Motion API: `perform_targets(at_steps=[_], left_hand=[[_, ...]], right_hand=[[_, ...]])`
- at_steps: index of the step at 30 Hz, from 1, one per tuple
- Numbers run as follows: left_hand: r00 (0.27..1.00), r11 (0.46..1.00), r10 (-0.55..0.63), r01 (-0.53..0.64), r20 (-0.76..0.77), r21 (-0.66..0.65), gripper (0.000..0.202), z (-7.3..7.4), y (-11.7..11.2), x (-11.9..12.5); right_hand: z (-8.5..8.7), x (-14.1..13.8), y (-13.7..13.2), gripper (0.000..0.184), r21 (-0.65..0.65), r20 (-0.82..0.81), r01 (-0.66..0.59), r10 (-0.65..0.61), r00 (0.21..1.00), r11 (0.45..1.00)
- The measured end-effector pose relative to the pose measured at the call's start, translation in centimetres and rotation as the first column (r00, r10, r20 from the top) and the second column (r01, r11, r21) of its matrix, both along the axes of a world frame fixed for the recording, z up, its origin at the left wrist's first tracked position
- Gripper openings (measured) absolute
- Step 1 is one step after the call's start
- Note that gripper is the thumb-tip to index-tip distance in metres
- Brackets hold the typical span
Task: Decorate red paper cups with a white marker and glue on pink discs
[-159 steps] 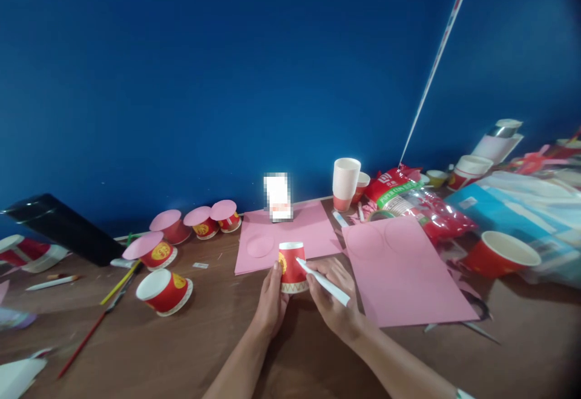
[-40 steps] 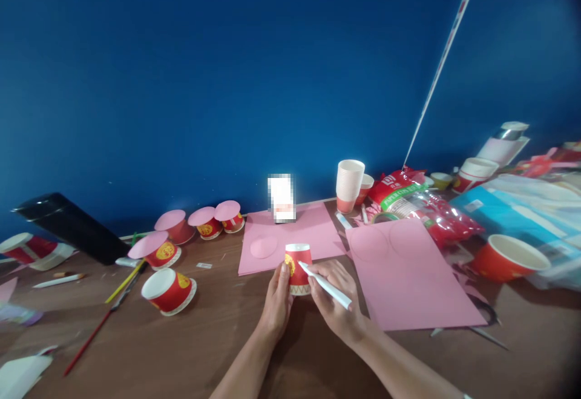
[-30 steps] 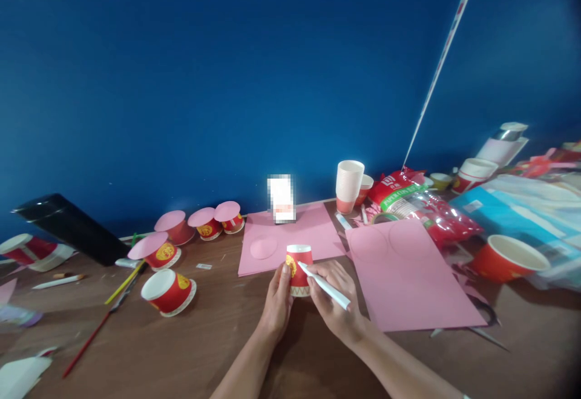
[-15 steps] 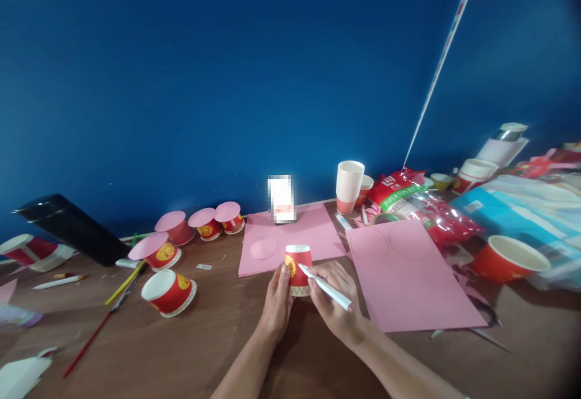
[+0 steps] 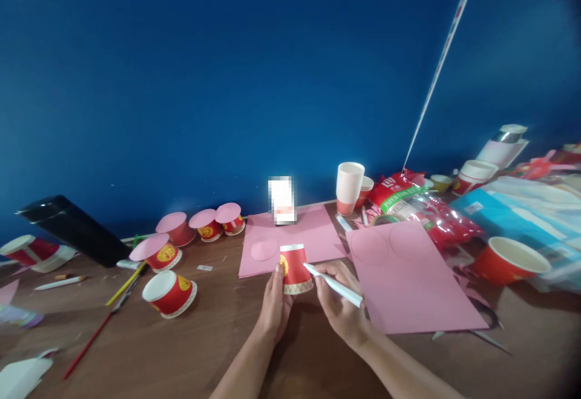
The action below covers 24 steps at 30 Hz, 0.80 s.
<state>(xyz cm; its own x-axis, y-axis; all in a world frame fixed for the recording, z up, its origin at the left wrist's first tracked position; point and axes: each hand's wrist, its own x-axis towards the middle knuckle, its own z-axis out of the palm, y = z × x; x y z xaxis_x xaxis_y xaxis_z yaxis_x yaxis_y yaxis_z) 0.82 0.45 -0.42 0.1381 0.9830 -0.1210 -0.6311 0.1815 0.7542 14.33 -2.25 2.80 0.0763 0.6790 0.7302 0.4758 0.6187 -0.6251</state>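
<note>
My left hand point(image 5: 275, 305) grips a red paper cup point(image 5: 297, 273) with a yellow emblem, upside down, its zigzag-patterned rim at the bottom. In my right hand point(image 5: 340, 302) is a white marker pen point(image 5: 336, 287), its tip pointing at the cup's right side; whether it touches is too small to tell. Behind the cup lies a pink paper sheet point(image 5: 313, 229) with a pink paper disc point(image 5: 264, 250) on it. A second pink sheet point(image 5: 408, 290), bearing drawn circles, is to the right of my right hand.
Left stand several red cups topped with pink discs point(image 5: 171, 222), an undecked cup point(image 5: 169, 293), a black bottle point(image 5: 75, 229) and a red brush point(image 5: 86, 347). Right are stacked cups point(image 5: 349, 187), a red cup package point(image 5: 403, 196), scissors point(image 5: 488, 338) and a large cup point(image 5: 511, 260). A blue partition point(image 5: 227, 84) rises behind.
The held cup has shifted slightly left and turned, so its yellow emblem sits nearer the left edge. My right hand with the marker has moved a little right.
</note>
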Motion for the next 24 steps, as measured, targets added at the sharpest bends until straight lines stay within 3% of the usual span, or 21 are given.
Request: perform_targets(at_steps=[7, 16, 24], left_hand=[[0.994, 0.996, -0.038, 0.046, 0.104, -0.076, 0.042, 0.13, 0.34, -0.25], [0.994, 0.993, -0.035, 0.047, 0.105, -0.111, 0.042, 0.12, 0.38, -0.3], [0.997, 0.999, -0.048, 0.048, 0.063, 0.007, 0.038, 0.24, 0.11, -0.12]], right_hand=[[-0.15, -0.23, 0.08, 0.012, -0.002, -0.007, -0.016, 0.016, 1.0, 1.0], [0.36, -0.52, -0.18, 0.013, 0.031, -0.03, -0.031, 0.032, 0.999, 0.999], [0.29, -0.04, 0.06, 0.01, -0.007, -0.002, -0.006, 0.006, 1.0, 1.0]])
